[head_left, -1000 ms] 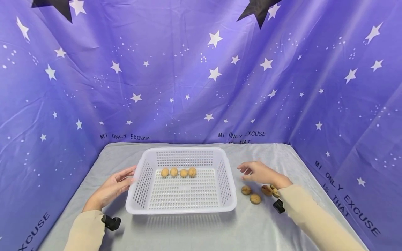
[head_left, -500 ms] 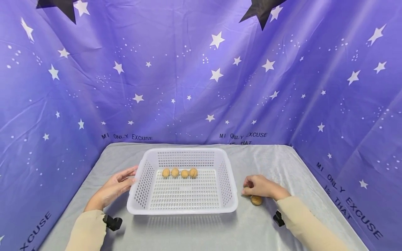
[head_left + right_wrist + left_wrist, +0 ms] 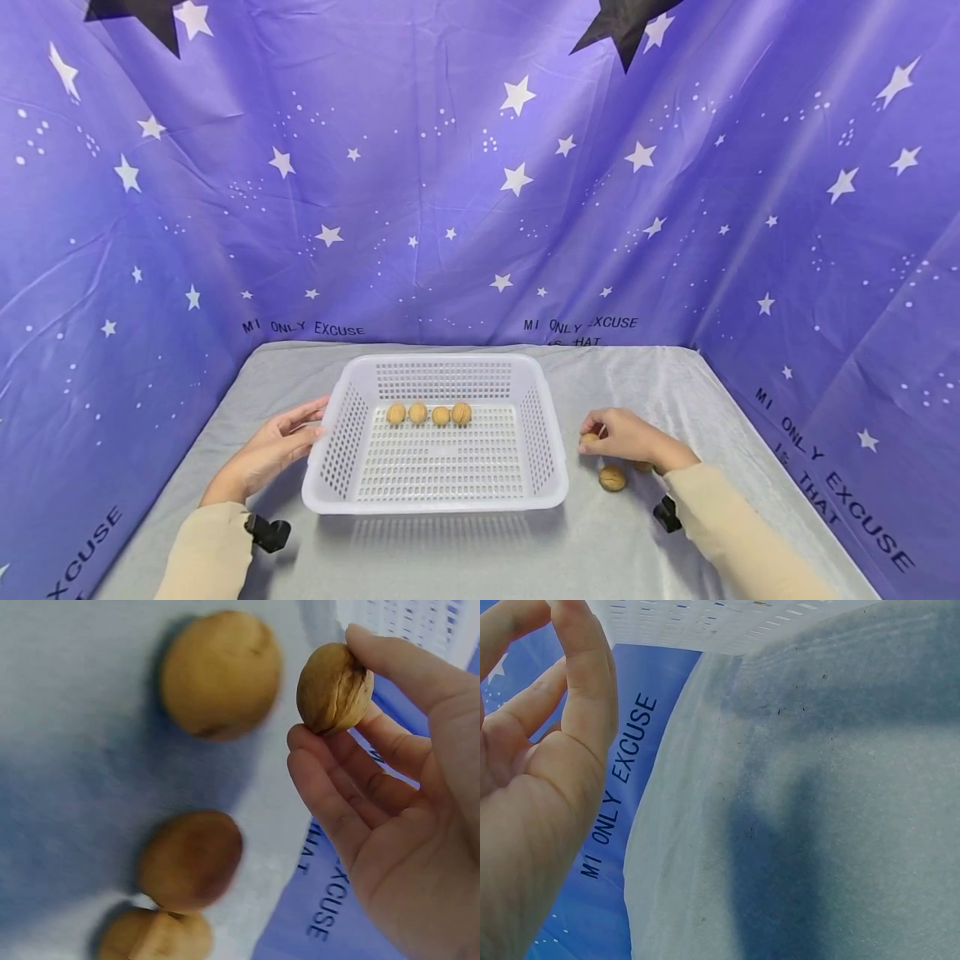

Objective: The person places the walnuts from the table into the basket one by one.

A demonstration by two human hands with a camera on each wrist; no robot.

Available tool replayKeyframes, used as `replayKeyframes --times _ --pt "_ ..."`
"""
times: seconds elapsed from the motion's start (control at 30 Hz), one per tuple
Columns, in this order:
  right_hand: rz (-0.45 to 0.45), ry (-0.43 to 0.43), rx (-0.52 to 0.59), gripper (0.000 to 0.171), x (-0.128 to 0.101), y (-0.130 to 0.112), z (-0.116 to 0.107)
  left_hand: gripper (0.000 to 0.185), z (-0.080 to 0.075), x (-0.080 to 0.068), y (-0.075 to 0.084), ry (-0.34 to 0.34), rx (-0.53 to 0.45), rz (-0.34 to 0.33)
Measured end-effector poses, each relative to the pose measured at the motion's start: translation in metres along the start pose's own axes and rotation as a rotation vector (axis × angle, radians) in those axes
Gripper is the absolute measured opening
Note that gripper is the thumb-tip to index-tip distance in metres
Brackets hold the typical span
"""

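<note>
A white perforated plastic basket (image 3: 435, 505) stands on the grey cloth, with several walnuts (image 3: 417, 413) in a row towards its back. At the basket's left side, my left hand (image 3: 266, 450) touches the rim with its fingertips, fingers extended; the left wrist view shows that hand (image 3: 547, 750) below the basket wall (image 3: 705, 634). My right hand (image 3: 626, 440) pinches a walnut (image 3: 334, 688) between thumb and fingertips, right of the basket and just above the cloth. Beneath it lie more walnuts: one (image 3: 612, 477) shows fully, others are partly hidden by the hand in the head view.
The right wrist view shows three loose walnuts on the cloth, one (image 3: 221, 675) apart and two (image 3: 193, 859) close together. A purple star-printed curtain (image 3: 420, 208) encloses the grey-covered table (image 3: 420, 558) at the back and sides.
My right hand has come down to the loose walnuts, taken hold of one and lifted it slightly. My left hand and the basket have stayed in place.
</note>
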State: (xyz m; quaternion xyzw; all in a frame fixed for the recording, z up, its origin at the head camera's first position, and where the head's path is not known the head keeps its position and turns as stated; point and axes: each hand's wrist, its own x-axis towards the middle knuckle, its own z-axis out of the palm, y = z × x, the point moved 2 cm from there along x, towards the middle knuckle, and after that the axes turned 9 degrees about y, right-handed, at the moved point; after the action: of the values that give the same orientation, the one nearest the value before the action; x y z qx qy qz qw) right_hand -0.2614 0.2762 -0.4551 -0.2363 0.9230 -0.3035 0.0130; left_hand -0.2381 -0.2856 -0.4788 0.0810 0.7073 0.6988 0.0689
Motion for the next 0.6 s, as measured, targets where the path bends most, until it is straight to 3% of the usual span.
replayKeyframes --times 0.2,0.6 --pt "-0.014 0.045 -0.061 0.028 0.012 -0.012 -0.02 0.063 0.001 -0.001 0.001 0.004 -0.017 -0.009" --pt "-0.077 0.099 -0.103 0.025 0.042 -0.038 -0.046 0.062 0.001 -0.002 0.001 0.001 -0.019 -0.003"
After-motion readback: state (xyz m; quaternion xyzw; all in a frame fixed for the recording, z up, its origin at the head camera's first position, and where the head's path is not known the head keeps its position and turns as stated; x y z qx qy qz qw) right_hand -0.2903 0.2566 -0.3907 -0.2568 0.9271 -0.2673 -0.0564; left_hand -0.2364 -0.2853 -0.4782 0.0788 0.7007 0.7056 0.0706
